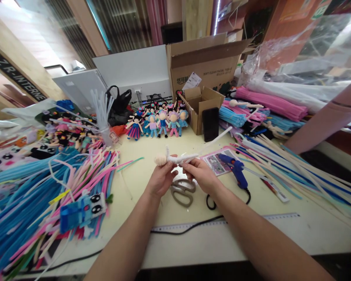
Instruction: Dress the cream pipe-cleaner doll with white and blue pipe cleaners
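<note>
A small pipe cleaner doll (175,159) with a round beige head and a white wrapped body lies sideways between my two hands, above the table. My left hand (161,177) pinches it just below the head, where a short white arm sticks up. At the other end, my right hand (200,173) is closed on the lower body. From there a long white pipe cleaner (215,139) runs up and to the right. Beneath my hands lies a pair of scissors (183,199), its handles toward me and its blades mostly hidden.
A blue glue gun (236,171) lies right of my hands, its black cord crossing a ruler (269,217). Bundled pipe cleaners (20,199) cover the left side, more the right. Finished dolls (163,123) stand behind, beside a small cardboard box (197,105) and a black phone (210,124).
</note>
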A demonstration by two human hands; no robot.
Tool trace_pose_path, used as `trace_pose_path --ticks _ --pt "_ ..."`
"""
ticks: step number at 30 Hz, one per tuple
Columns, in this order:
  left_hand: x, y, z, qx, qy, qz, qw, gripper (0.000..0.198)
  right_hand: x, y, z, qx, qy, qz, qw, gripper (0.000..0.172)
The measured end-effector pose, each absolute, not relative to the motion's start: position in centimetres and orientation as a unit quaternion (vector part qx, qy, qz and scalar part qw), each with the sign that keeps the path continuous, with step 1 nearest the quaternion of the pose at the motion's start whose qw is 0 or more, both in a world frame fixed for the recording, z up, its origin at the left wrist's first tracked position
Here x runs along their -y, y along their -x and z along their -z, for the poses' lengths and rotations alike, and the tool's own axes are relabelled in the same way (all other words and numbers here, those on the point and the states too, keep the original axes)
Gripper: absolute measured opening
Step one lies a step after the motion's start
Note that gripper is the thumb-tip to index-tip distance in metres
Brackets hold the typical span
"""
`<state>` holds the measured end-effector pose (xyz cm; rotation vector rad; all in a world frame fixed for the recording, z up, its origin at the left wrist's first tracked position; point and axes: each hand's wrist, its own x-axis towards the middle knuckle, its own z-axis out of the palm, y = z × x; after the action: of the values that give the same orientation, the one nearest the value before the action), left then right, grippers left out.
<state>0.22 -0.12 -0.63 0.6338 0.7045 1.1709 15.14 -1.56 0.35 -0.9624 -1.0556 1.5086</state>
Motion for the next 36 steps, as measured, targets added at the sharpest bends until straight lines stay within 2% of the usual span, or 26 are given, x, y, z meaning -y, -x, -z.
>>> trace_pose_path --ticks 3,5,9,12,16,24,29,36 --pt "0.3 -0.3 0.2 -0.311 -0.297 -0.521 0.737 0.028 1.6 -15.2 -0.4 0.425 0.379 -0.653 0.499 0.03" --pt "0.4 -0.4 0.0 -0.323 -0.297 -0.507 0.742 0.029 1.5 -15.3 -0.3 0.43 0.392 -0.627 0.519 0.028" --pt "0.5 -0.8 -0.3 -0.418 -0.284 -0.457 0.732 0.035 1.3 -15.7 -0.1 0.51 0.465 -0.456 0.562 0.02" --pt "0.6 -1.0 -0.2 -0.432 -0.319 -0.439 0.721 0.042 1.6 -16.0 0.0 0.603 0.492 -0.303 0.549 0.01" --pt "0.7 -1.1 0.1 -0.412 -0.353 -0.452 0.708 0.043 2.0 -15.8 0.2 0.684 0.47 -0.225 0.51 0.012" --pt "-0.1 -0.4 0.4 -0.415 -0.362 -0.468 0.691 0.024 1.9 -15.5 0.4 0.698 0.441 -0.256 0.502 0.017" --pt "-0.4 0.3 0.5 -0.433 -0.418 -0.488 0.632 0.02 1.9 -15.6 0.1 0.679 0.474 -0.298 0.475 0.018" --pt "-0.4 0.9 0.2 -0.416 -0.514 -0.482 0.575 0.021 1.4 -15.6 0.4 0.587 0.502 -0.436 0.462 0.023"
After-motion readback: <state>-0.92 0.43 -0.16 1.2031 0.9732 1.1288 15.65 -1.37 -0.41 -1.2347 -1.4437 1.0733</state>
